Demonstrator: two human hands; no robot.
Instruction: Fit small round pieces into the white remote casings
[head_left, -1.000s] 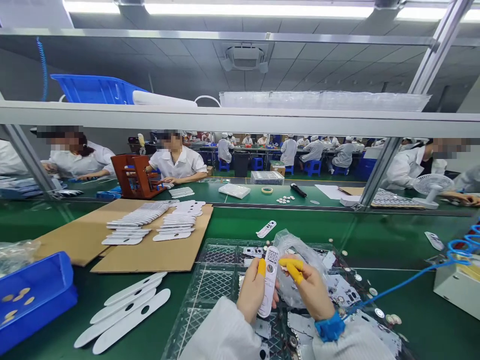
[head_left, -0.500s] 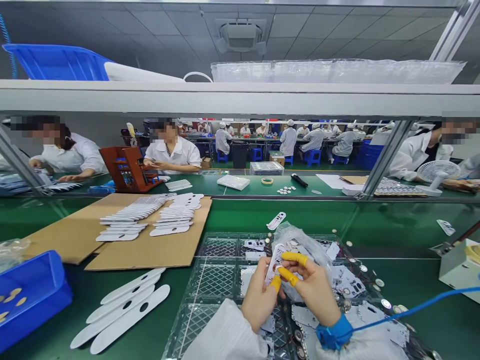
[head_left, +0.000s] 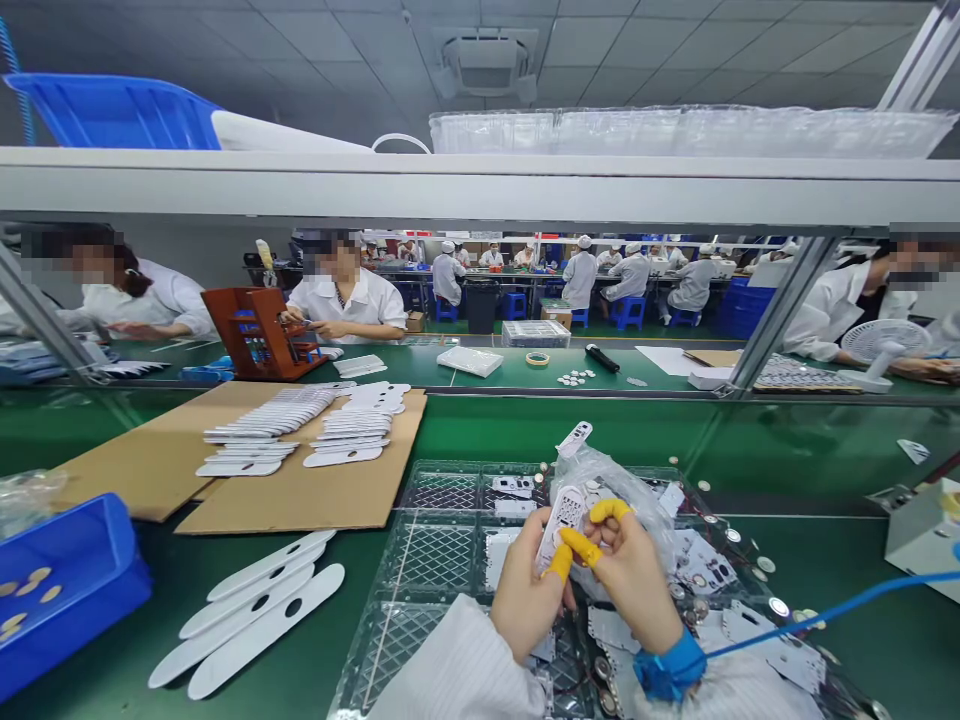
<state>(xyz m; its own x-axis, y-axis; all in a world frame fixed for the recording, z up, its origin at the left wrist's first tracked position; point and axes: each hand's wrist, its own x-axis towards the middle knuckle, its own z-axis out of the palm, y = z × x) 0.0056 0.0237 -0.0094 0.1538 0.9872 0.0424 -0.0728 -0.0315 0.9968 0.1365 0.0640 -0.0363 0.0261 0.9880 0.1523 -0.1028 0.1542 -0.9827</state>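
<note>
My left hand (head_left: 525, 595) is closed around a small white perforated panel (head_left: 568, 512), tilted up with its holed face toward me. Yellow finger covers are on my left thumb and on fingers of my right hand (head_left: 636, 575). The right fingers are drawn together at the panel's lower right edge; whatever they pinch is too small to make out. A blue wrist strap (head_left: 667, 665) with a cord circles my right wrist. Behind my hands lies a crumpled clear plastic bag (head_left: 622, 485), with another white panel (head_left: 574, 439) at its far edge.
A clear compartment tray (head_left: 431, 560) lies under my hands, with wired white boards (head_left: 701, 560) and round discs on its right. To the left are long white strips (head_left: 266, 632), a blue bin (head_left: 67, 590) and cardboard (head_left: 300, 510) bearing stacked strips. Co-workers sit beyond a shelf (head_left: 480, 190).
The held panel has turned so that more of its face shows. My right fingers have moved lower along it and curled in. The whole view has shifted slightly.
</note>
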